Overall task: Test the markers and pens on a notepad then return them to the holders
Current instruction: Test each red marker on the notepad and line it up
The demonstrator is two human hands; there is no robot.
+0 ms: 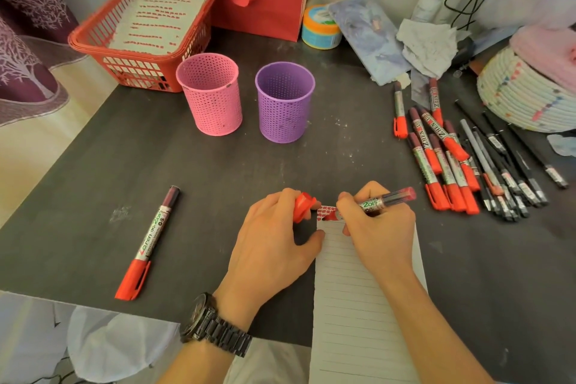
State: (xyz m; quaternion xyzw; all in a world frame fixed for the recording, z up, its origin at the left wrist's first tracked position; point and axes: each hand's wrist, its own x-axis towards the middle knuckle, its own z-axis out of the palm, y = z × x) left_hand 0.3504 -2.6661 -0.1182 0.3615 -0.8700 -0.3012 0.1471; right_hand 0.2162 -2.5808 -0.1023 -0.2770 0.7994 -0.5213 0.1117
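Holders: 1 pink (209, 93), 1 purple (284, 101), both upright.

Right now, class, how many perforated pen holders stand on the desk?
2. The pink holder stands beside the red basket; the purple holder stands just right of it. Both look empty.

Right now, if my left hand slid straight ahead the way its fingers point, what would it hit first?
Probably the purple holder. The left hand, holding the red cap, points up-table across bare dark table; depth is uncertain.

Bare tabletop (218, 184) before both holders (284, 103)
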